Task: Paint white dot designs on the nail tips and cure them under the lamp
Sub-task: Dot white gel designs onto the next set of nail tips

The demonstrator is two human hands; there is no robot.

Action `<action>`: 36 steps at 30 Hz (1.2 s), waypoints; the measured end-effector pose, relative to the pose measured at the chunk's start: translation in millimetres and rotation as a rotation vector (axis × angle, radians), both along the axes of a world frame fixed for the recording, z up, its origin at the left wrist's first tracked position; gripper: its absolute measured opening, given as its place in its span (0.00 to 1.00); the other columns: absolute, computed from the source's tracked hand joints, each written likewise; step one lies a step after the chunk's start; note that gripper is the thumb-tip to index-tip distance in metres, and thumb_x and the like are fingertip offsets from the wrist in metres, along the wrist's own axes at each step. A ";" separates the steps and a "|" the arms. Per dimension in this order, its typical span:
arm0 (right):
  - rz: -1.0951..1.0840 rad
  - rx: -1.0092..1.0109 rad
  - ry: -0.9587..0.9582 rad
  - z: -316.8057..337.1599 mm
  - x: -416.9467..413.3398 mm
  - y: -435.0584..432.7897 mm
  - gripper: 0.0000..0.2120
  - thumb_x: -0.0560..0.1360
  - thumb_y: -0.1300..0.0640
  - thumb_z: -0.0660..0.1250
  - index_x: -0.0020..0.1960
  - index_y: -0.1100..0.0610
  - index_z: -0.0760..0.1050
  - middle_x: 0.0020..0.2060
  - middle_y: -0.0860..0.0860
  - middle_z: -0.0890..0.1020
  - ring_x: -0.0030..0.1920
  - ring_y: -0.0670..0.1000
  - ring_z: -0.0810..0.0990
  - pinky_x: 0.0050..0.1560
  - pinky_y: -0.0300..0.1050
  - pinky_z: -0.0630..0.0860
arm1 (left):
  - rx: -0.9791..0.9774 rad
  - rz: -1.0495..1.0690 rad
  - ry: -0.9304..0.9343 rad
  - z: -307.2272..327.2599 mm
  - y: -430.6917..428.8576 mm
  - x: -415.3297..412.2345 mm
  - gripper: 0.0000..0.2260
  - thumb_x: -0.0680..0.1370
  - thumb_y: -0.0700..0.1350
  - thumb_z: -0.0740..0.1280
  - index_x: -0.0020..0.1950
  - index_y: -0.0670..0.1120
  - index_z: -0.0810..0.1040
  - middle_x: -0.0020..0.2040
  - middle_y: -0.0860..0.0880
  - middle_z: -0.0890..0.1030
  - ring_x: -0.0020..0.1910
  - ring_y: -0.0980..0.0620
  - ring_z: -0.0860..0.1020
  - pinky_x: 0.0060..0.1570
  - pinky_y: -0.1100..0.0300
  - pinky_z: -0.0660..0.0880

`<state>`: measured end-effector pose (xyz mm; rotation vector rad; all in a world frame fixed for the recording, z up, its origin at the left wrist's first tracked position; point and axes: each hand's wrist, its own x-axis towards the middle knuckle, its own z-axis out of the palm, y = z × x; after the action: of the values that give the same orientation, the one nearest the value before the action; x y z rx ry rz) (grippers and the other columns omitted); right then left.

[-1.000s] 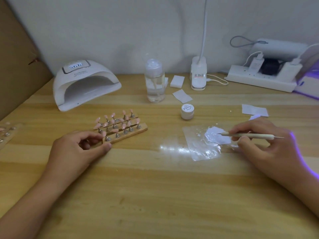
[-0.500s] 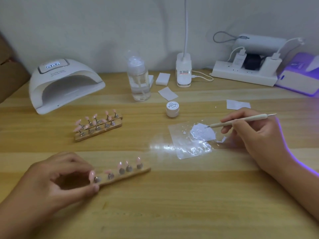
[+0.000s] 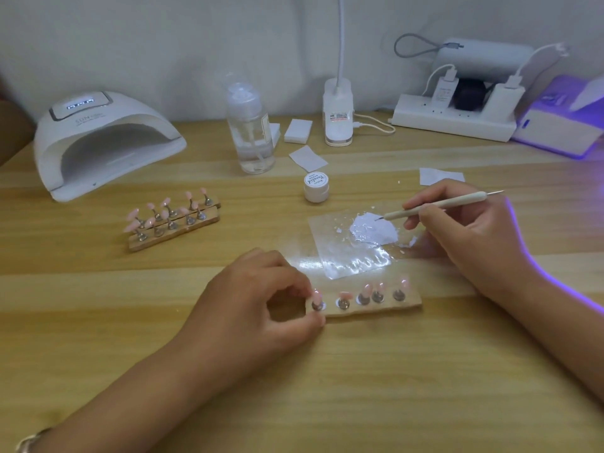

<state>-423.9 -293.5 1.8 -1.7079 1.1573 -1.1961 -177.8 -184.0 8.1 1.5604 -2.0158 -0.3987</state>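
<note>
Two hands are working: the left hand [image 3: 261, 302] is pinching the near nail strip [image 3: 407, 304] to steady it; the right hand [image 3: 467, 237] is gripping the dotting tool [image 3: 438, 206], seemingly loading white gel [image 3: 372, 230].

- Both arms show bare up to the picture's edge.
- Left arm [image 3: 147, 387], at 7 o'clock: thin shiny band [image 3: 29, 442] on the wrist.
- Right arm [image 3: 562, 322], at 4 o'clock: purple glow along its outer edge.

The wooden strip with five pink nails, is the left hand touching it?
Touching. The head view shows the left hand pinching the left end of the wooden strip, with no gap between them.
</note>
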 end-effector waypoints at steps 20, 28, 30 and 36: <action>0.058 -0.061 0.049 -4.2 4.0 -4.3 0.10 0.76 0.64 0.69 0.44 0.51 0.82 0.37 0.42 0.79 0.36 0.41 0.77 0.32 0.34 0.77 | 0.040 -0.019 0.157 -4.1 -5.7 -10.6 0.15 0.65 0.53 0.77 0.51 0.58 0.84 0.47 0.57 0.78 0.50 0.55 0.77 0.52 0.62 0.71; 0.059 -0.068 0.044 -5.8 2.9 -5.7 0.09 0.75 0.65 0.69 0.43 0.51 0.82 0.35 0.42 0.79 0.32 0.40 0.78 0.32 0.34 0.77 | -0.051 -0.047 0.116 -3.5 -15.9 -28.9 0.02 0.71 0.50 0.73 0.38 0.55 0.85 0.43 0.57 0.77 0.42 0.59 0.74 0.51 0.54 0.70; 0.060 -0.068 0.051 -5.7 3.0 -5.4 0.10 0.75 0.65 0.69 0.43 0.50 0.82 0.36 0.42 0.79 0.33 0.41 0.77 0.32 0.36 0.78 | -0.101 -0.038 0.082 -4.1 -16.3 -28.4 0.03 0.70 0.50 0.74 0.37 0.54 0.85 0.41 0.58 0.77 0.42 0.59 0.74 0.49 0.55 0.69; 0.063 -0.074 0.045 -3.4 4.8 -3.2 0.11 0.75 0.65 0.69 0.42 0.49 0.82 0.37 0.42 0.79 0.34 0.42 0.78 0.34 0.37 0.80 | -0.355 -0.073 -0.032 -3.8 -12.1 -32.6 0.04 0.69 0.47 0.76 0.36 0.50 0.84 0.44 0.58 0.84 0.44 0.57 0.80 0.52 0.56 0.68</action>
<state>-419.2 -296.7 -1.6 -1.8218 1.0892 -1.1804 -210.4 -196.1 4.3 1.2848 -2.0390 -0.0366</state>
